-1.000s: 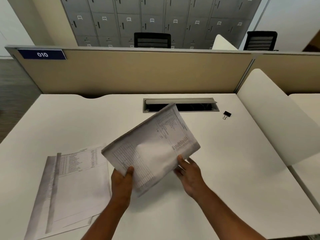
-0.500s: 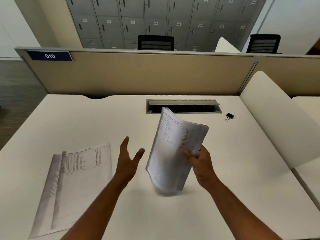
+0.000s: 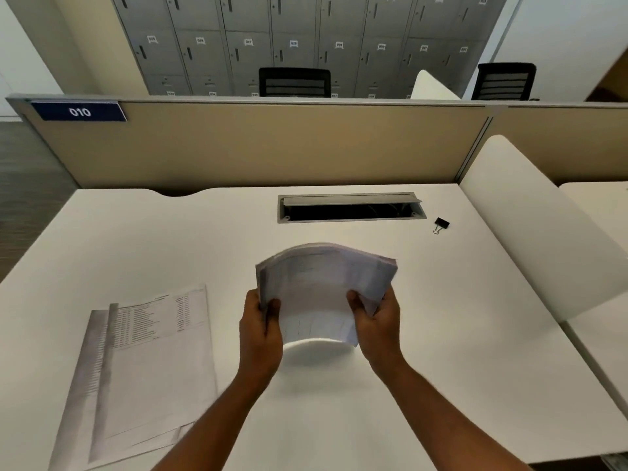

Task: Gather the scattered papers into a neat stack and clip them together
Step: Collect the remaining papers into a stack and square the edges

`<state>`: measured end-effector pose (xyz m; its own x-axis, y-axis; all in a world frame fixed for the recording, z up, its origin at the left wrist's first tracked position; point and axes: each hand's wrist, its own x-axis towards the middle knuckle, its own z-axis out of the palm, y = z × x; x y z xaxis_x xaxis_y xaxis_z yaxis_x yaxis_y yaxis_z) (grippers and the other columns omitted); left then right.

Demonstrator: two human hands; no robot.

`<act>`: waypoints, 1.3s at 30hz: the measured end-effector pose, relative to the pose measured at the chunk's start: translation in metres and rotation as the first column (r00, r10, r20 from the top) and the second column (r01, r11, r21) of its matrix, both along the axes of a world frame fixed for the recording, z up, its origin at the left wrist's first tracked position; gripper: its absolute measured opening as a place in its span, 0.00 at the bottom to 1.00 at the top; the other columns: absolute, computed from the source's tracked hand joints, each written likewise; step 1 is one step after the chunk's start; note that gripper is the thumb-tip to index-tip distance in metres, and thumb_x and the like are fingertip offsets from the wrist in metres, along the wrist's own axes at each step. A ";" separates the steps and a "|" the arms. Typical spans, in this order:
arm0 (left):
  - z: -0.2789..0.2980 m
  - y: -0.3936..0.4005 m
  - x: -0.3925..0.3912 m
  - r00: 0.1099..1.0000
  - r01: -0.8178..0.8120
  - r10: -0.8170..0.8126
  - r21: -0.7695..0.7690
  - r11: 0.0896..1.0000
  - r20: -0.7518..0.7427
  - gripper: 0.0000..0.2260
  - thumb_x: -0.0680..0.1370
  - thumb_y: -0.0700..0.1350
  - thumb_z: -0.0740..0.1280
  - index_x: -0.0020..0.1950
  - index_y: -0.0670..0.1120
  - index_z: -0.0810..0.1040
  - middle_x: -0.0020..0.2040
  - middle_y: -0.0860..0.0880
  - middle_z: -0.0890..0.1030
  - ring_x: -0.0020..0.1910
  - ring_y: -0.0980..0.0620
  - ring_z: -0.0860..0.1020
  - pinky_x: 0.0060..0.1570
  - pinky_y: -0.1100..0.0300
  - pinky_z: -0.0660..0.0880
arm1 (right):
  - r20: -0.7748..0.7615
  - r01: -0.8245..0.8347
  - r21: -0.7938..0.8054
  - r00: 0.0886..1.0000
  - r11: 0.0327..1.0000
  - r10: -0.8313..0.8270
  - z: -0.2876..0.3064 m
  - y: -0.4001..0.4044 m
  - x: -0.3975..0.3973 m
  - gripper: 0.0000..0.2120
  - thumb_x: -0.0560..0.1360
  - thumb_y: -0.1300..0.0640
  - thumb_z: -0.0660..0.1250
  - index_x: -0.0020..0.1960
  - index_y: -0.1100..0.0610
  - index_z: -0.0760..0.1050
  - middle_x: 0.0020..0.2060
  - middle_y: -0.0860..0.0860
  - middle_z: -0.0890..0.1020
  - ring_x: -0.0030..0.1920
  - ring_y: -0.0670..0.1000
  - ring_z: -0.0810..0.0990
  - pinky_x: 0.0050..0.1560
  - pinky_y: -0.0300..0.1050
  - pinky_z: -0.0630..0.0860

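A bowed stack of papers (image 3: 323, 294) stands on its lower edge above the middle of the white surface (image 3: 441, 351), blurred along its top. The left hand (image 3: 260, 329) grips its left edge, thumb in front; the right hand (image 3: 377, 321) grips its right edge the same way. More printed sheets (image 3: 142, 365) lie flat and overlapping to the left, apart from the hands. A black binder clip (image 3: 441, 224) sits far right, just beside the open cable tray (image 3: 350, 207).

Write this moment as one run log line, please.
left hand: grips paper stack | right hand: grips same stack | loose sheets: on desk | binder clip: untouched
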<state>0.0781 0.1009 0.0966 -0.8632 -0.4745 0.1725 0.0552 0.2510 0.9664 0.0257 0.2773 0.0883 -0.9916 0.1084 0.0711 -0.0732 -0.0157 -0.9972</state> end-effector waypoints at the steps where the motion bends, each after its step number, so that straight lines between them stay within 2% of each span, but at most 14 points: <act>1: -0.007 0.002 0.005 1.000 -0.003 0.002 0.006 1.000 0.014 0.06 0.82 0.38 0.59 0.59 0.42 0.69 0.47 0.52 0.76 0.44 0.65 0.76 0.38 0.72 0.75 | 0.028 -0.023 0.017 0.999 1.000 0.023 -0.007 -0.001 0.001 0.17 0.77 0.64 0.72 0.63 0.54 0.74 0.53 0.50 0.83 0.54 0.47 0.83 0.51 0.41 0.82; 3: -0.022 0.003 0.011 0.998 0.014 -0.015 0.008 1.000 0.056 0.07 0.83 0.37 0.57 0.59 0.45 0.67 0.47 0.53 0.75 0.45 0.61 0.77 0.39 0.72 0.75 | 0.100 -0.055 0.062 0.994 0.997 0.048 -0.022 0.000 0.001 0.17 0.77 0.64 0.71 0.62 0.50 0.75 0.54 0.49 0.83 0.55 0.48 0.83 0.50 0.40 0.81; 6: -0.039 0.000 0.014 0.992 0.060 -0.056 -0.029 0.998 0.117 0.10 0.82 0.35 0.57 0.58 0.49 0.65 0.49 0.54 0.76 0.46 0.55 0.78 0.39 0.70 0.77 | 0.168 -0.066 0.134 0.985 0.989 0.043 -0.041 0.003 0.003 0.17 0.79 0.63 0.69 0.66 0.53 0.74 0.55 0.49 0.83 0.57 0.49 0.82 0.52 0.39 0.81; 9: -0.046 -0.002 0.014 0.987 0.076 -0.066 -0.061 0.995 0.147 0.11 0.82 0.34 0.57 0.59 0.49 0.65 0.50 0.56 0.76 0.47 0.58 0.79 0.40 0.72 0.77 | 0.184 -0.056 0.158 0.983 0.986 0.026 -0.047 0.003 0.004 0.16 0.79 0.64 0.69 0.65 0.53 0.74 0.54 0.49 0.83 0.56 0.48 0.82 0.55 0.42 0.82; 13: -0.051 -0.005 0.014 0.988 0.061 -0.050 -0.070 0.996 0.148 0.11 0.82 0.35 0.58 0.60 0.48 0.66 0.50 0.57 0.76 0.48 0.67 0.77 0.41 0.73 0.76 | 0.148 -0.026 0.199 0.989 0.980 -0.003 -0.044 0.004 0.005 0.14 0.79 0.64 0.69 0.63 0.56 0.75 0.52 0.49 0.83 0.54 0.45 0.82 0.47 0.30 0.78; 16: -0.057 -0.006 0.014 0.970 0.089 -0.071 -0.065 0.994 0.234 0.11 0.82 0.40 0.60 0.60 0.51 0.64 0.50 0.61 0.74 0.45 0.68 0.77 0.39 0.75 0.74 | 0.179 -0.061 0.227 0.984 0.972 0.020 -0.053 0.004 0.007 0.15 0.79 0.65 0.69 0.64 0.57 0.75 0.52 0.49 0.83 0.55 0.47 0.81 0.48 0.29 0.78; 18: -0.061 -0.008 0.014 0.956 0.096 -0.069 -0.082 0.992 0.286 0.10 0.82 0.41 0.61 0.60 0.51 0.64 0.50 0.62 0.74 0.44 0.63 0.77 0.38 0.75 0.74 | 0.196 -0.074 0.230 0.980 0.970 0.028 -0.059 0.002 0.010 0.15 0.78 0.66 0.69 0.64 0.57 0.75 0.53 0.48 0.83 0.55 0.47 0.82 0.48 0.30 0.78; 21: -0.058 -0.014 0.006 0.953 0.075 -0.016 -0.182 0.981 0.302 0.02 0.82 0.40 0.60 0.52 0.46 0.67 0.42 0.56 0.77 0.35 0.54 0.77 0.32 0.67 0.75 | 0.203 -0.059 0.227 0.979 0.972 0.012 -0.058 0.003 0.007 0.15 0.77 0.66 0.70 0.61 0.52 0.76 0.51 0.45 0.83 0.53 0.44 0.82 0.48 0.35 0.78; 24: -0.049 -0.024 -0.002 0.933 0.070 0.019 -0.233 0.970 0.360 0.02 0.82 0.40 0.60 0.51 0.43 0.67 0.41 0.57 0.75 0.37 0.56 0.76 0.29 0.72 0.71 | 0.247 -0.125 0.215 0.967 0.969 0.070 -0.054 0.004 -0.003 0.13 0.77 0.63 0.71 0.58 0.52 0.76 0.51 0.48 0.84 0.51 0.50 0.83 0.49 0.44 0.82; 25: -0.047 -0.028 -0.005 0.918 0.078 0.018 -0.224 0.972 0.396 0.02 0.82 0.41 0.60 0.52 0.43 0.67 0.42 0.55 0.75 0.39 0.55 0.76 0.32 0.72 0.70 | 0.272 -0.156 0.199 0.957 0.967 0.099 -0.053 0.004 -0.006 0.13 0.77 0.62 0.71 0.59 0.52 0.76 0.52 0.49 0.84 0.52 0.51 0.84 0.51 0.47 0.83; 29: -0.052 -0.049 -0.006 0.844 0.111 -0.008 -0.161 0.981 0.537 0.05 0.82 0.44 0.60 0.55 0.44 0.69 0.52 0.48 0.77 0.50 0.47 0.78 0.48 0.54 0.77 | 0.405 -0.262 0.116 0.893 0.958 0.195 -0.057 -0.006 -0.013 0.14 0.77 0.60 0.72 0.61 0.52 0.77 0.54 0.51 0.85 0.54 0.55 0.84 0.56 0.56 0.83; 34: -0.058 -0.070 0.008 0.802 0.068 -0.044 -0.018 0.998 0.596 0.06 0.82 0.47 0.61 0.56 0.48 0.69 0.54 0.49 0.77 0.52 0.49 0.77 0.52 0.55 0.77 | 0.391 -0.292 0.240 0.902 0.926 0.183 -0.060 -0.027 -0.007 0.14 0.76 0.62 0.71 0.60 0.52 0.77 0.52 0.50 0.85 0.52 0.52 0.84 0.56 0.52 0.82; 37: -0.060 -0.093 0.022 0.811 -0.017 0.062 -0.082 0.996 0.581 0.09 0.82 0.51 0.61 0.55 0.46 0.73 0.49 0.50 0.79 0.45 0.54 0.77 0.45 0.61 0.74 | 0.390 -0.314 0.254 0.899 0.915 0.200 -0.066 -0.040 -0.001 0.15 0.76 0.62 0.72 0.62 0.55 0.77 0.54 0.50 0.84 0.53 0.51 0.83 0.56 0.50 0.81; 39: -0.068 -0.117 0.034 0.819 -0.100 0.155 -0.129 0.987 0.553 0.07 0.81 0.50 0.62 0.53 0.47 0.74 0.48 0.51 0.80 0.46 0.53 0.78 0.45 0.61 0.74 | 0.410 -0.326 0.240 0.888 0.914 0.209 -0.070 -0.048 0.002 0.16 0.76 0.61 0.72 0.63 0.55 0.77 0.54 0.50 0.84 0.54 0.53 0.83 0.57 0.51 0.81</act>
